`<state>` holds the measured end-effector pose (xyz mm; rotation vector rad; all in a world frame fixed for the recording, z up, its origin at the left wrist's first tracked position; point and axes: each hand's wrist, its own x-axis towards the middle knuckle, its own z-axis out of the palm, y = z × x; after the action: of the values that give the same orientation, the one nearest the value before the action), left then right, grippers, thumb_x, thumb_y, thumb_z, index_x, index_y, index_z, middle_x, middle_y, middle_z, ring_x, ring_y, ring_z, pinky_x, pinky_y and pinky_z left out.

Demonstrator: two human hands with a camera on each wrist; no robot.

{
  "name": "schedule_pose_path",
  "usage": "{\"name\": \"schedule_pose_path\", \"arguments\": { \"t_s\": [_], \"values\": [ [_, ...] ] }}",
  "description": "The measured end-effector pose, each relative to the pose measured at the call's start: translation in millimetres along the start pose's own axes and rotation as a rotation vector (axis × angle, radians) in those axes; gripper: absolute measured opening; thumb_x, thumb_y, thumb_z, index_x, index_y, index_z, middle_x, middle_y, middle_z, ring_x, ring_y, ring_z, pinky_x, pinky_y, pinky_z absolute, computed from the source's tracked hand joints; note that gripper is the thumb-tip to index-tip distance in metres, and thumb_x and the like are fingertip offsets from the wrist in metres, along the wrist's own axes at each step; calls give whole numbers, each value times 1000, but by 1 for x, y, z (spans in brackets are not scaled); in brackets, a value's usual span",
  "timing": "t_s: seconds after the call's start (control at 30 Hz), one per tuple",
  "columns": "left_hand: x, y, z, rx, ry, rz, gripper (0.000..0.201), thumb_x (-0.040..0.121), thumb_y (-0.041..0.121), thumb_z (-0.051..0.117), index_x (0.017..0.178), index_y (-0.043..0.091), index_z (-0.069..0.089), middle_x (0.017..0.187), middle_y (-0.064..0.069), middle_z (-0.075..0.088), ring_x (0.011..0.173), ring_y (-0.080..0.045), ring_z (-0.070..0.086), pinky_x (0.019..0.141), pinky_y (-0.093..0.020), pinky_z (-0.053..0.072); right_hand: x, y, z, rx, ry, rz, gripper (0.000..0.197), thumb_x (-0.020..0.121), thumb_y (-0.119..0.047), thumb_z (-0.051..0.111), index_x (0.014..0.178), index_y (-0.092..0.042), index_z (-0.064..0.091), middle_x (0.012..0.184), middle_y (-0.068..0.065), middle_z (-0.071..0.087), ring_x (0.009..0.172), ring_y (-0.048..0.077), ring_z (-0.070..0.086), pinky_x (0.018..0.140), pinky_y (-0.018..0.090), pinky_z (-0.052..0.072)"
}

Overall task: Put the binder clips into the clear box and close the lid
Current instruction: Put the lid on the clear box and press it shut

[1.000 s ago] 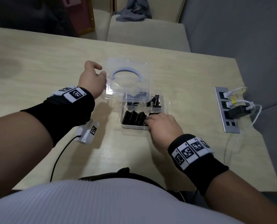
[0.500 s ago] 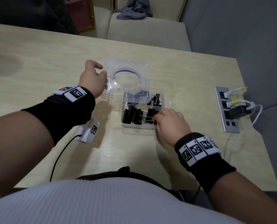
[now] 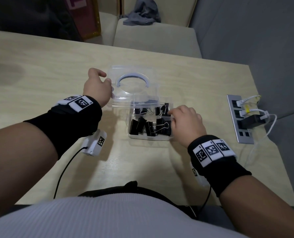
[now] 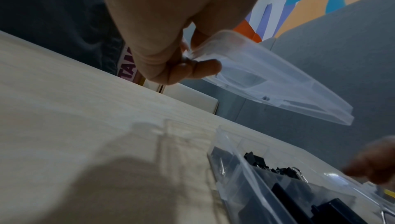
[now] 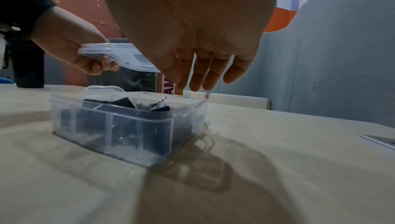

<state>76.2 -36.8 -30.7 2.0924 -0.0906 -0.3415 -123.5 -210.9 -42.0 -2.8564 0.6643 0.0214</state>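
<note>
While the left hand (image 3: 98, 88) pinches the lid (image 3: 134, 86) in the air at 11 o'clock of the clear box (image 5: 128, 126), the binder clips (image 3: 149, 126) lie inside. The right hand (image 5: 192, 42), fingers relaxed and empty, hovers at its 3 o'clock; I think the lid should come down level, corners matched.

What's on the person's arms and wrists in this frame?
Both forearms bare. Each wrist wears a black fabric cuff topped by a white band of square black-and-white fiducial tags. Under each wrist hangs a small white camera module with its own tag, trailing a thin black cable.
</note>
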Motion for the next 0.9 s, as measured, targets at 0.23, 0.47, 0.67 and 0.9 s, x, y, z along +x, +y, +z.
{"name": "schedule_pose_path", "arguments": {
  "t_s": [0.23,0.47,0.67,0.9],
  "values": [
    [-2,3,1,-6,-3,-13,20,93,20,38,114,18,39,75,-4,66,60,-21,63,54,-30,41,14,1,8,-123,-338,23,64,88,-68,30,143,-36,32,161,5,-1,145,30,-2,116,50,2],
    [-15,0,8,3,-51,-26,15,94,20,38,110,20,39,72,-3,67,57,-17,64,52,-30,39,13,5,18,-137,-339,86,87,75,-82,34,146,-32,24,159,7,-17,145,31,-13,116,51,-3],
    [-27,-1,11,43,-102,-16,20,96,21,39,115,18,40,73,-6,69,60,-11,62,53,-30,39,18,0,14,-5,-228,63,87,75,-75,49,145,-28,26,160,6,-5,145,29,-4,118,48,5],
    [-39,-12,28,147,-193,43,17,95,20,41,112,17,38,74,-5,71,63,-24,69,58,-33,50,1,27,-3,382,-126,152,59,82,-27,66,135,-22,40,146,4,29,135,23,31,113,36,27]
  ]
}}
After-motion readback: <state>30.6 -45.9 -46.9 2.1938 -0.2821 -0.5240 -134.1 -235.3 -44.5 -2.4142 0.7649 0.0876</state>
